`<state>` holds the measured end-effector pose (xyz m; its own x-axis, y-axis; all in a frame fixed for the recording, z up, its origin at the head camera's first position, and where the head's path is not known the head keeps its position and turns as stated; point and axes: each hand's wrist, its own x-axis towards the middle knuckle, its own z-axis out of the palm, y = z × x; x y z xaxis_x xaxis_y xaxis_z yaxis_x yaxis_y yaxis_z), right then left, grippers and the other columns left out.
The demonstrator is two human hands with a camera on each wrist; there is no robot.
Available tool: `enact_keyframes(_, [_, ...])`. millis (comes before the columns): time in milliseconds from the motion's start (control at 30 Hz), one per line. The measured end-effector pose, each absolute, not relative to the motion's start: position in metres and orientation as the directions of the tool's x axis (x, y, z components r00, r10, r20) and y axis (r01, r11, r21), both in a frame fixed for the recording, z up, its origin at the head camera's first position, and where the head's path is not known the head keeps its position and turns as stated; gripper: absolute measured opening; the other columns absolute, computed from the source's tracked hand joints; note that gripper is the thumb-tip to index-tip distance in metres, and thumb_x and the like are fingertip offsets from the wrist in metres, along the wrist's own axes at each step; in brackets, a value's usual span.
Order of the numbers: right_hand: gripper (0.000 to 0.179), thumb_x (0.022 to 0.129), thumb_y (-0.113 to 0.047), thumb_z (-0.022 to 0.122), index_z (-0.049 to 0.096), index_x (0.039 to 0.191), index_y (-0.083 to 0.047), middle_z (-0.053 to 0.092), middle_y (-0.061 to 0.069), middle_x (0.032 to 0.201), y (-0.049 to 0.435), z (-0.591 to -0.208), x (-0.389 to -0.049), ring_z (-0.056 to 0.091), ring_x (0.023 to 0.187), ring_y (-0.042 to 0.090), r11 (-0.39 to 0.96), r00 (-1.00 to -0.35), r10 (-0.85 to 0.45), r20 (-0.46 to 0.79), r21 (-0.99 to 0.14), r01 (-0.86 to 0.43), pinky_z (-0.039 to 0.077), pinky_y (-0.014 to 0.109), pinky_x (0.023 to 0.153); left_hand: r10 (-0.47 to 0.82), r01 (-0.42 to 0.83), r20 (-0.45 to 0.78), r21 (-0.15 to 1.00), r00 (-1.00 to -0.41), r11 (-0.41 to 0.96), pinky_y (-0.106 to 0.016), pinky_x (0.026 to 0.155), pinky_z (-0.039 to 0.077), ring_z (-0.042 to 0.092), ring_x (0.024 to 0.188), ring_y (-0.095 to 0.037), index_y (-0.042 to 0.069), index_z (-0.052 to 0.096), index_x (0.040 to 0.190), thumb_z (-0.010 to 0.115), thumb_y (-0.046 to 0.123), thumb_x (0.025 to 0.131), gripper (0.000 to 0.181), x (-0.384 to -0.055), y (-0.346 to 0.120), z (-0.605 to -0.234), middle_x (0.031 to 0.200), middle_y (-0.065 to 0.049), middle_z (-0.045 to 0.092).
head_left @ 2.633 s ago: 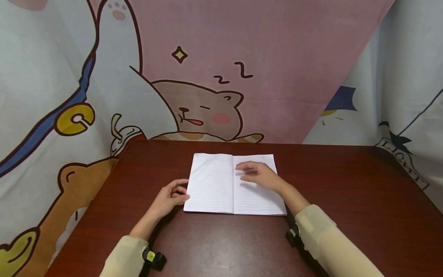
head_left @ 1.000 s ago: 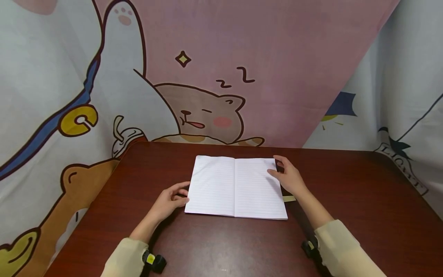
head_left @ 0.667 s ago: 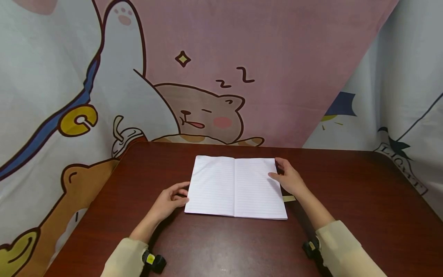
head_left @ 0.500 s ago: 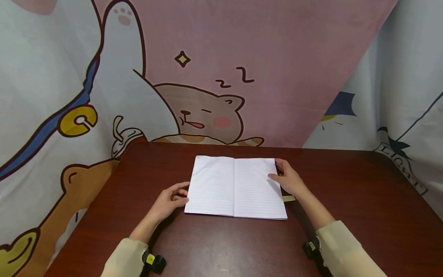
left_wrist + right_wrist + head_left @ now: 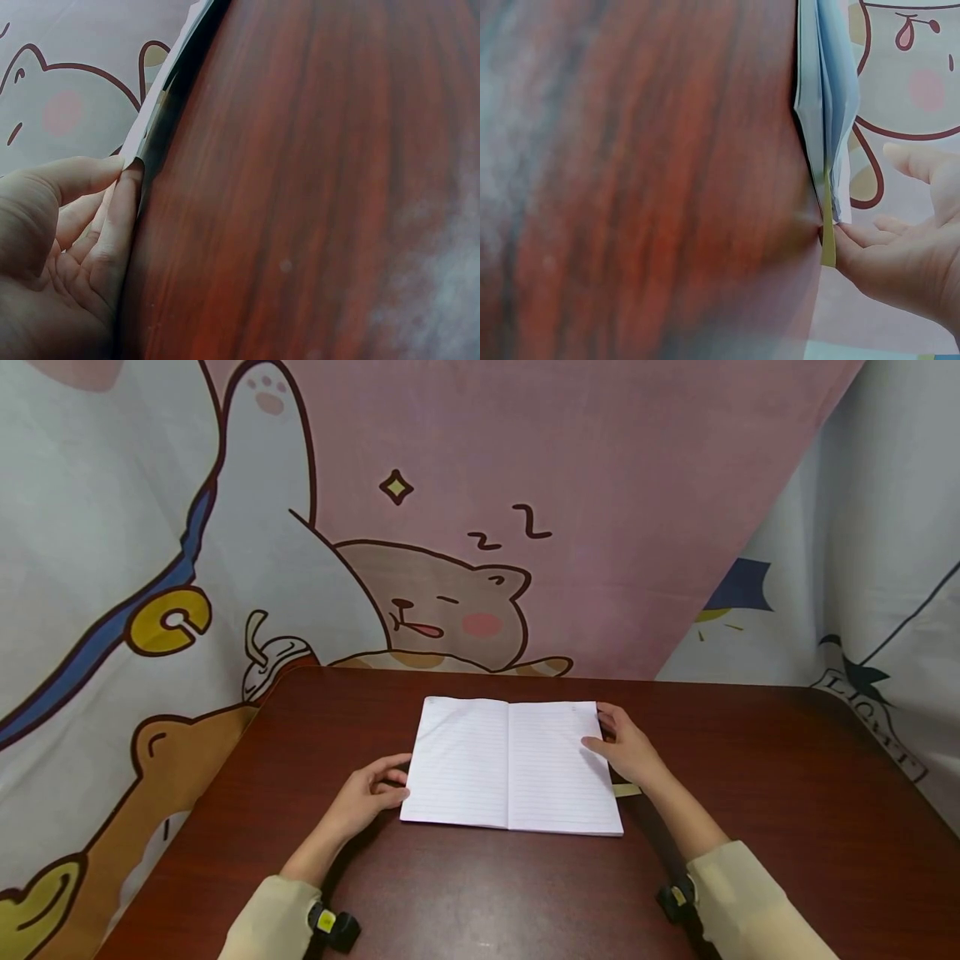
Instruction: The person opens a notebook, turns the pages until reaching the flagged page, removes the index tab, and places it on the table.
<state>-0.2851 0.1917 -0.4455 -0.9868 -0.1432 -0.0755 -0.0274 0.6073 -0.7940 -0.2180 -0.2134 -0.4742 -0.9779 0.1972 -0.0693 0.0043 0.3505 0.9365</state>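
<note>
An opened notebook (image 5: 465, 768) with blank lined pages lies on the dark red-brown table in the head view. My left hand (image 5: 360, 800) pinches its left edge; the left wrist view shows the thumb (image 5: 90, 174) above and a finger below that edge. At the right edge is my right hand (image 5: 630, 752), its fingers touching the pages' side. Its thumb (image 5: 911, 160) stands raised, apart from the page in the right wrist view. A yellowish strip (image 5: 627, 791) sticks out from the notebook's right side, near the right hand's fingers.
The wooden table (image 5: 480, 893) reaches back to a cloth backdrop (image 5: 600, 527) printed with cartoon animals. Small black wrist devices (image 5: 345, 929) are worn at both sleeves.
Since the earliest frame, my right hand has moved from over the right page to the notebook's right edge, and the strip has come into view. The left hand keeps its place.
</note>
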Motion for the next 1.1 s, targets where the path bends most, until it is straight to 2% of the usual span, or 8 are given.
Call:
enact_keyframes(333, [0.069,0.099,-0.017,0.060,0.024,0.153,0.005,0.029,0.033,0.156,0.1901,-0.4423,-0.2804,0.029,0.146,0.047,0.635,-0.988,-0.148,-0.039,-0.770,-0.065,0.029,0.060,0.116,0.192,0.003,-0.069,0.936,-0.979,0.351,-0.019,0.073,0.054,0.063,0.084,-0.011,0.003,0.051,0.143,0.069,0.007,0.092,0.054,-0.2178,-0.2130,-0.4743,0.112,-0.023,0.062])
enact_keyframes(667, [0.061,0.098,-0.013,0.061,0.033,0.149,0.006,0.038,0.030,0.153,0.1886,-0.4387,-0.2764,0.036,0.144,0.043,0.663,-0.995,-0.099,0.033,-0.743,-0.091,0.037,0.057,0.113,0.192,0.002,-0.070,0.936,-0.979,0.352,-0.020,0.073,0.054,0.063,0.084,-0.011,0.003,0.051,0.142,0.069,0.007,0.092,0.053,-0.2175,-0.2125,-0.4735,0.112,-0.023,0.062])
enact_keyframes(1100, [0.058,0.097,-0.009,0.062,0.036,0.147,0.004,0.043,0.030,0.150,0.1875,-0.4402,-0.2761,0.042,0.140,0.043,0.652,-0.994,-0.080,0.072,-0.751,-0.106,0.039,0.056,0.111,0.193,-0.002,-0.074,0.938,-0.978,0.347,-0.020,0.073,0.054,0.062,0.084,-0.011,0.003,0.051,0.143,0.068,0.007,0.092,0.053,-0.2169,-0.2123,-0.4727,0.112,-0.023,0.062])
